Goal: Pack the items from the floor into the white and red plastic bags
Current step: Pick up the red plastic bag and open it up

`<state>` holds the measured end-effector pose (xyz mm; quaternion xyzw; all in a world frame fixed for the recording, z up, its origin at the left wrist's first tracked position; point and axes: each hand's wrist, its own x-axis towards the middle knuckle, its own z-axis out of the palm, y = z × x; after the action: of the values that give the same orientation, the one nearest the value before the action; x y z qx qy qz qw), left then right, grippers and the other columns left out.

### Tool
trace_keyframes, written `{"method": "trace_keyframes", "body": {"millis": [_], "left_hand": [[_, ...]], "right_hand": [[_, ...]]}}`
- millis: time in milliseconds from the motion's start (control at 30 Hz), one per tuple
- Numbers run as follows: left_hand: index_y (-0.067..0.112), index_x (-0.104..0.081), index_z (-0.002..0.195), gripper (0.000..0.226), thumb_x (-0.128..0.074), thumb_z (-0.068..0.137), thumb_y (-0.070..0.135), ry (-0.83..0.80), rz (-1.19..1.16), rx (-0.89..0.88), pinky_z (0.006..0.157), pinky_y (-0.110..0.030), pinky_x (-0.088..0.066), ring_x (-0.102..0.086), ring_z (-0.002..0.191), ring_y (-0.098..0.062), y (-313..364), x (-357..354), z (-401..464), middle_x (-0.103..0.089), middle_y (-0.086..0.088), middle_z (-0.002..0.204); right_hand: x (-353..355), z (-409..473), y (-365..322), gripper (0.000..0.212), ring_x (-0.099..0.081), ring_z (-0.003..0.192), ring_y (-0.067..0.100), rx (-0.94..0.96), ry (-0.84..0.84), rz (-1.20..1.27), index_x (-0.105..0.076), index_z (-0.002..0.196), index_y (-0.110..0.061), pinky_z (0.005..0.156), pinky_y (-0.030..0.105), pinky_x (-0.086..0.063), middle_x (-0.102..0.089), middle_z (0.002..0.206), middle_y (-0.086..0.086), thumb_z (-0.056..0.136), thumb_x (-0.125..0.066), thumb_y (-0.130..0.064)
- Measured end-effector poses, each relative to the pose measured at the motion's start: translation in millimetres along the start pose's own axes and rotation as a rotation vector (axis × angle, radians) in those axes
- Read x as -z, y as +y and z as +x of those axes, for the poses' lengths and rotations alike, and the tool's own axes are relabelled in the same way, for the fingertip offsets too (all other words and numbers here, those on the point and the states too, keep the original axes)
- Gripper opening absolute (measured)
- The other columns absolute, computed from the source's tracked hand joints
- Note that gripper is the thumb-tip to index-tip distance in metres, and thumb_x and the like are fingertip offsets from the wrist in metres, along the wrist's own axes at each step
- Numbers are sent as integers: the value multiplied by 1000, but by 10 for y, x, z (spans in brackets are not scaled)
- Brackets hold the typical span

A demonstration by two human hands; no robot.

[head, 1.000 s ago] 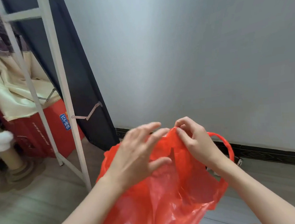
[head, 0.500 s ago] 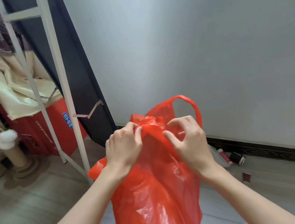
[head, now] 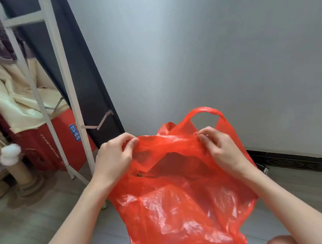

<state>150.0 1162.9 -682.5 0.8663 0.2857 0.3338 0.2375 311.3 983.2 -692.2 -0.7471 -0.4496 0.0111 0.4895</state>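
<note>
A red plastic bag [head: 182, 206] hangs in front of me above the floor, its mouth pulled open between my hands. My left hand [head: 115, 158] pinches the left side of the rim with thumb and fingers. My right hand [head: 220, 148] pinches the right side of the rim. One handle loop [head: 205, 111] stands up behind the opening. Something small and green shows inside the bag at its left. The white bag is not in view. The bag hides most of the floor items.
A white metal rack [head: 63, 91] leans at the left with a dark panel [head: 88, 85] behind it. A red carton [head: 48, 146], cream cloth [head: 18, 102] and a cat scratching post [head: 17, 167] stand further left. A small dark object [head: 263, 168] lies by the skirting board on the right.
My hands have moved apart along the bag's rim, and the mouth that was bunched together is now spread open. The handle loop has risen behind it.
</note>
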Motion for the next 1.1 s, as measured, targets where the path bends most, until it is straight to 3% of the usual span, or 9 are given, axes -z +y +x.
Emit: {"method": "trace_keyframes", "body": {"millis": [133, 267, 367, 467, 600, 700, 767, 900, 1100], "left_hand": [[18, -62, 98, 16, -50, 91, 26, 54, 243, -98, 81, -41, -40, -55, 100, -28, -1, -107, -23, -58, -2, 104], [22, -49, 122, 47, -55, 82, 45, 13, 201, -640, 100, -40, -32, -46, 119, -20, 272, -222, -114, -53, -4, 129], [25, -48, 122, 45, -61, 80, 37, -159, 265, -822, 84, -35, -49, -58, 104, -20, 416, -353, -181, -60, -3, 120], [18, -64, 102, 22, -62, 81, 12, -70, 224, -714, 51, -33, -53, -65, 77, -22, 410, -357, -176, -66, -2, 88], [15, -68, 84, 8, -64, 78, 10, 53, 380, -483, 38, -33, -47, -66, 64, -26, 328, -301, -124, -64, -4, 68], [13, -67, 83, 3, -67, 81, 16, 82, 382, -307, 44, -34, -44, -65, 62, -33, 271, -234, -91, -66, -6, 73], [15, -66, 90, 10, -60, 85, 22, 63, 340, -246, 51, -36, -44, -64, 69, -37, 227, -205, -70, -65, -5, 82], [22, -65, 95, 15, -54, 89, 29, -94, 234, -201, 68, -40, -49, -61, 88, -32, 109, -186, -36, -62, 1, 92], [21, -66, 92, 13, -56, 84, 16, 24, 144, -45, 78, -44, -50, -62, 93, -31, -177, 86, 51, -70, -3, 95]], "right_hand": [[-43, 37, 7, 20, -47, 63, -1, -96, 11, 83, -54, 78, -14, 63, 9, -37, -54, 70, -2, 94, -46, -6], [-114, 37, -27, 26, -47, 64, 3, -162, -3, 137, -52, 74, -20, 62, 13, -37, -54, 71, 1, 96, -43, -11], [-146, 33, -92, 29, -49, 62, 1, -221, -30, 335, -53, 73, -21, 64, 18, -40, -53, 69, -5, 97, -41, -11], [-128, 7, -95, 18, -54, 75, 10, -176, 34, 278, -55, 81, -19, 73, 22, -42, -57, 77, -5, 95, -46, -10], [-129, -48, -130, 9, -60, 85, 12, 40, 67, -90, -64, 92, -11, 79, 14, -41, -64, 91, -1, 84, -65, -15], [-175, -91, -148, 42, -55, 94, 6, 28, -37, -151, -60, 106, -16, 87, 13, -39, -55, 102, -3, 71, -75, -35], [-232, -123, -87, 63, -49, 108, 10, -85, -183, -272, -51, 121, -18, 98, 24, -39, -48, 116, -3, 67, -73, -44], [-248, -73, 46, 20, -55, 105, 28, -137, -105, -461, -65, 101, -9, 91, 34, -43, -56, 108, 11, 84, -57, -17], [-29, -51, 226, 17, -61, 100, 26, -333, -62, -362, -65, 90, -8, 75, 26, -36, -70, 100, 10, 91, -50, -16]]}}
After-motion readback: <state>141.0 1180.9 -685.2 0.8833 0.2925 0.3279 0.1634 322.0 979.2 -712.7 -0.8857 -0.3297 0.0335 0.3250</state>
